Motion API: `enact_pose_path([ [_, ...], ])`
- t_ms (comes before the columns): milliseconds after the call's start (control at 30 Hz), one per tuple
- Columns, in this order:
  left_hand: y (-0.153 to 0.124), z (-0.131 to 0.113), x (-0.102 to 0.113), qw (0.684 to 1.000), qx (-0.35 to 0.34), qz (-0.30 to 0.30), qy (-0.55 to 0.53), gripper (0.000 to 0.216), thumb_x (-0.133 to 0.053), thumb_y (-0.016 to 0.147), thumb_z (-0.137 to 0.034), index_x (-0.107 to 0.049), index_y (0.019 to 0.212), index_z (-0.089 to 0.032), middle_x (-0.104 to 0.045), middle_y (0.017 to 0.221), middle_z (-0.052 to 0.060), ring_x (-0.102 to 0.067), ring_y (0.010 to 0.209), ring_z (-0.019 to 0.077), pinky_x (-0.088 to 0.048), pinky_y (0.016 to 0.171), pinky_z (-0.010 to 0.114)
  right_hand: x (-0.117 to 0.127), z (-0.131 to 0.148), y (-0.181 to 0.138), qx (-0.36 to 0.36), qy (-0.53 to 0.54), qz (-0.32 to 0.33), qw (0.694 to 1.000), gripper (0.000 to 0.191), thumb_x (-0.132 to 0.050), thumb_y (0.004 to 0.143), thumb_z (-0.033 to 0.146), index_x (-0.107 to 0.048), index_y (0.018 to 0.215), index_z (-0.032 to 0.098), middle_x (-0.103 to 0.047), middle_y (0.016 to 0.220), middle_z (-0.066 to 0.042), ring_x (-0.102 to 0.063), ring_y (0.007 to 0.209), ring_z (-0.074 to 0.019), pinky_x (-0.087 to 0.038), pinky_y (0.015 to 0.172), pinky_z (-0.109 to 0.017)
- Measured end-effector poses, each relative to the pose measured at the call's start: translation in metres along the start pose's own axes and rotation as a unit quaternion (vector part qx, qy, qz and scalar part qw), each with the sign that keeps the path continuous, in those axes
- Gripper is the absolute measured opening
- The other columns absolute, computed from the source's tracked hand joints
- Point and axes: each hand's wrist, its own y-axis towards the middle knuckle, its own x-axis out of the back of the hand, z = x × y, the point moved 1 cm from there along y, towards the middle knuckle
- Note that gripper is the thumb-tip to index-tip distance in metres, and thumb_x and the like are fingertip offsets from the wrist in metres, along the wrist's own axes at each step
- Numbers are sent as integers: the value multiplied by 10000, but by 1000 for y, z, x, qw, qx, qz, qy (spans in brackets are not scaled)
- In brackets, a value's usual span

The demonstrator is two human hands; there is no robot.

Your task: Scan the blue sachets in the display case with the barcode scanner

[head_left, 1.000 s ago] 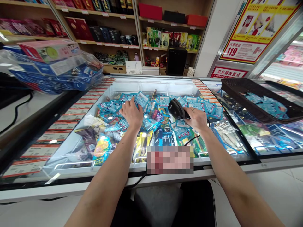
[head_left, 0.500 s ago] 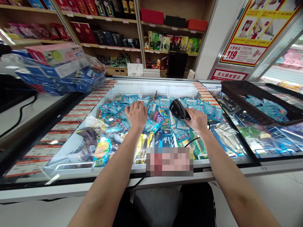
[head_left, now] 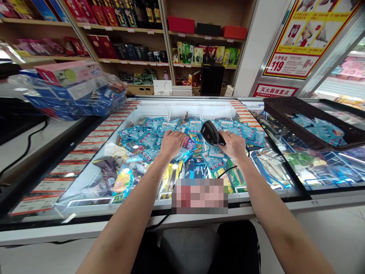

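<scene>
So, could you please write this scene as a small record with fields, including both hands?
Left hand: over the blue packets; any grip is hidden
Right hand: holds a black scanner
Surface: glass top, with blue packets spread on it
Right side: brown basket with similar packets inside
Left side: boxes with a clear plastic bag around them
Background: shelves with packaged goods

Wooden shelving [head_left: 211, 11] at the back carries a red box [head_left: 181, 24], a black box [head_left: 209, 29] and an orange-red box [head_left: 234, 33]. At left, a pink carton [head_left: 76, 73] lies atop plastic-wrapped blue boxes [head_left: 54, 92]. At right, a fire-safety poster [head_left: 291, 62] sits above a red-and-white sign [head_left: 275, 90].
</scene>
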Motion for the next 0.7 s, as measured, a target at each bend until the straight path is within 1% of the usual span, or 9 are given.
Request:
enact_pose_path([
  [133, 5, -4, 3, 1000, 0, 22, 17, 409, -260, 939, -311, -636, 1048, -191, -667, 1003, 100, -590, 911, 238, -346, 871, 403, 4, -2, -1, -3, 0, 8, 1000, 357, -494, 865, 342, -550, 1196, 219, -650, 937, -59, -568, 814, -191, -319, 655, -277],
  [200, 9, -7, 4, 999, 25, 25, 22, 440, -238, 942, -343, -641, 1027, -189, -666, 977, 100, -586, 902, 242, -351, 860, 399, 7, -2, -1, 2, -5, 15, 1000, 351, -489, 867, 337, -548, 1192, 218, -647, 927, -60, -567, 816, -194, -318, 658, -278],
  [267, 15, -12, 5, 997, 71, 24, 24, 466, -225, 940, -386, -639, 1028, -192, -663, 973, 99, -578, 919, 252, -353, 856, 402, 10, -2, 0, 14, -12, 25, 1000, 347, -492, 867, 329, -545, 1192, 221, -645, 921, -60, -569, 821, -196, -318, 661, -279],
  [367, 25, -22, 1, 987, 156, 9, 29, 493, -242, 920, -466, -637, 1047, -201, -642, 1041, 112, -543, 1004, 287, -347, 869, 427, 15, -1, 3, 38, -19, 41, 998, 352, -501, 865, 333, -535, 1200, 232, -644, 938, -56, -574, 833, -195, -320, 666, -280],
  [433, 31, -30, -4, 978, 206, -3, 36, 529, -264, 893, -537, -654, 994, -195, -622, 1081, 131, -512, 1048, 312, -338, 884, 449, 18, -1, 6, 48, -22, 49, 997, 358, -514, 860, 345, -534, 1199, 234, -644, 948, -57, -576, 840, -196, -322, 670, -281],
  [533, 37, -37, -13, 964, 263, -23, 36, 582, -306, 837, -641, -656, 923, -184, -621, 1044, 149, -487, 1060, 335, -322, 909, 475, 20, -2, 10, 56, -24, 59, 996, 368, -533, 850, 348, -535, 1198, 230, -645, 954, -65, -575, 844, -196, -326, 677, -282],
  [600, 38, -36, -19, 960, 275, -40, 22, 560, -368, 802, -663, -651, 905, -190, -626, 1012, 149, -480, 1059, 345, -318, 911, 487, 18, -2, 10, 55, -21, 63, 996, 372, -531, 851, 343, -531, 1204, 227, -646, 959, -70, -574, 848, -195, -328, 681, -281],
  [700, 38, -28, -26, 963, 261, -59, -21, 472, -473, 766, -637, -643, 883, -212, -636, 981, 135, -487, 1049, 351, -317, 905, 497, 11, -1, 6, 36, -15, 65, 997, 368, -512, 862, 340, -530, 1212, 227, -648, 956, -74, -574, 848, -196, -330, 679, -280],
])
